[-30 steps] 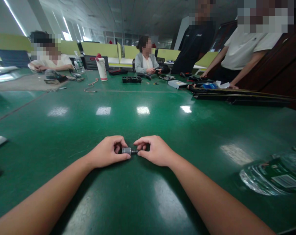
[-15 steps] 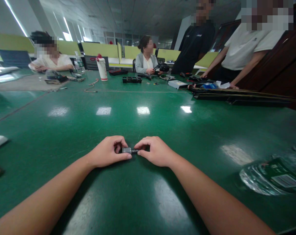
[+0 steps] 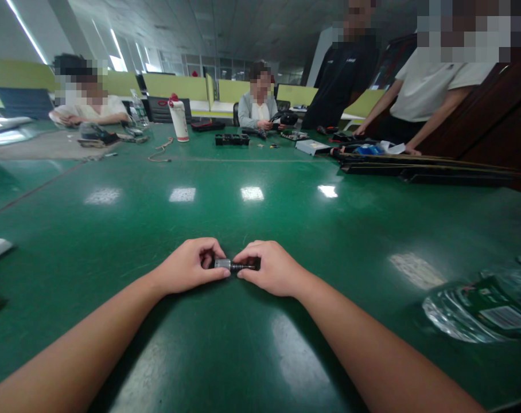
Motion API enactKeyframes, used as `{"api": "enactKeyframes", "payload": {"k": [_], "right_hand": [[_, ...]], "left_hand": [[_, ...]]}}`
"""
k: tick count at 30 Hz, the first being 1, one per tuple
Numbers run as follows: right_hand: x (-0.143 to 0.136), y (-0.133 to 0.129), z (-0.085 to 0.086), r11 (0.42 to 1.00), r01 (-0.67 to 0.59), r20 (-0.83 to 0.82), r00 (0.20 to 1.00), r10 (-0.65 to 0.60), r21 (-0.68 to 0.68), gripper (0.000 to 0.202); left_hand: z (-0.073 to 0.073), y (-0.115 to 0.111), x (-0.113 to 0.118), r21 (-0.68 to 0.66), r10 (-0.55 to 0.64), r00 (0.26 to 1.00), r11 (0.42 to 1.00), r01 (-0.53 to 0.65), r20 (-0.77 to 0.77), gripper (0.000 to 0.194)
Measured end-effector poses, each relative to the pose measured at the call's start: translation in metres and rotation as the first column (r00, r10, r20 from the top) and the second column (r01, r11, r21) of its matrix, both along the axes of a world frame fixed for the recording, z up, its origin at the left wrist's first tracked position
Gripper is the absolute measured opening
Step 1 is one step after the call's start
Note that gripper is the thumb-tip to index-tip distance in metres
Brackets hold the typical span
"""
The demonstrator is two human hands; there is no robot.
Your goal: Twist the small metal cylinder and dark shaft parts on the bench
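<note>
My left hand (image 3: 195, 265) is closed, thumb and fingers pinching a small grey metal cylinder with a ribbed dark shaft (image 3: 223, 264). The piece lies sideways just at the green tabletop, its shaft pointing right. My right hand (image 3: 271, 268) is closed too, with thumb and fingertips around the shaft close to the cylinder. The shaft's thin end shows inside the curl of the right hand. The exact kind of this part is too small to make out.
A clear plastic bottle (image 3: 479, 310) lies at the right. At the far side stand a white tumbler (image 3: 179, 120), a black tray-like part (image 3: 232, 139) and a silver box (image 3: 313, 147). Long dark panels (image 3: 424, 166) lie at the back right. Several people are around the table.
My right hand has slid slightly left along the shaft, nearer the cylinder, so more of the thin end shows. My left hand stays nearly still. The seated person at the back has turned their head.
</note>
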State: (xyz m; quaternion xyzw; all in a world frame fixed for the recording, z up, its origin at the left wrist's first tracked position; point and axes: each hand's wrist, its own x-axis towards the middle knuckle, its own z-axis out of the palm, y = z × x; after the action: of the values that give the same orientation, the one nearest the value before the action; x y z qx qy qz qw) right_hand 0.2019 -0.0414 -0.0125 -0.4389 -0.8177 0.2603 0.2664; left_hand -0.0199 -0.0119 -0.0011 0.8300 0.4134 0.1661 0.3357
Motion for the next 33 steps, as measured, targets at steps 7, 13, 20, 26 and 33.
{"api": "enactKeyframes", "payload": {"k": [7, 13, 20, 26, 33], "right_hand": [[-0.0038, 0.0004, -0.0009, 0.999, 0.001, 0.031, 1.0, -0.002, 0.036, 0.015], [-0.0036, 0.0003, -0.0021, 0.999, 0.022, 0.015, 1.0, -0.023, 0.037, 0.016], [-0.0036, 0.0, -0.0011, 0.998, 0.011, 0.026, 1.0, -0.013, 0.059, 0.014], [-0.0036, -0.0004, -0.0007, 0.998, 0.01, 0.031, 0.999, -0.012, 0.068, 0.014], [-0.0031, 0.0001, 0.0015, 0.997, 0.017, 0.037, 0.999, -0.019, 0.069, 0.014]], "left_hand": [[0.0003, -0.0009, -0.0004, -0.004, -0.001, 1.0, 1.0, 0.001, -0.012, 0.034], [0.0015, -0.0007, 0.0004, -0.016, 0.0, 1.0, 1.0, 0.0, -0.022, 0.035], [0.0012, -0.0009, 0.0012, 0.008, 0.008, 0.999, 1.0, -0.008, -0.036, 0.033], [0.0, 0.0001, 0.0001, 0.023, -0.003, 0.999, 1.0, 0.004, -0.045, 0.033], [0.0003, -0.0003, -0.0004, 0.039, -0.004, 0.999, 0.999, 0.006, -0.049, 0.033]]}}
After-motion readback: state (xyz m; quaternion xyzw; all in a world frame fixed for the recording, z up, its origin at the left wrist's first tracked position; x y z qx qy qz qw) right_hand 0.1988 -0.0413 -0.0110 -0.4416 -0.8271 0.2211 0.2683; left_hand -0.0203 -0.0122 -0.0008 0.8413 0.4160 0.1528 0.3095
